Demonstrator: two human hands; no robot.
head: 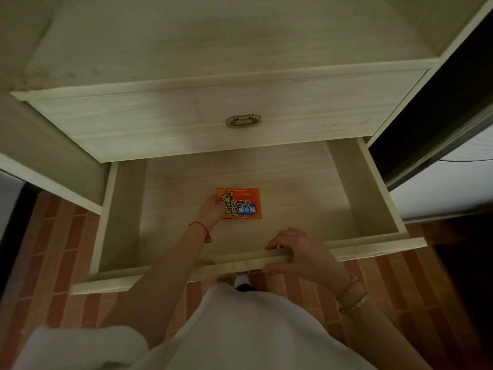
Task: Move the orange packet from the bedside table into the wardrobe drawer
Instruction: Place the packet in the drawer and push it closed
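The orange packet (241, 203), printed with a yellow cartoon animal and a blue label, lies flat on the floor of the pulled-out lower wardrobe drawer (373, 198), near its middle. My left hand (210, 210) reaches into the drawer and pinches the packet's left edge; a red string circles that wrist. My right hand (298, 253) is curled over the drawer's front panel, fingers inside and thumb beneath. Apart from the packet the drawer holds nothing.
A second drawer (213, 116) with a metal ring handle (243, 120) sits closed just above. The wardrobe's bare shelf lies over it. A dark sliding door (440, 110) stands at the right. Below is reddish brick-pattern floor (53, 257), with my white top and one foot visible.
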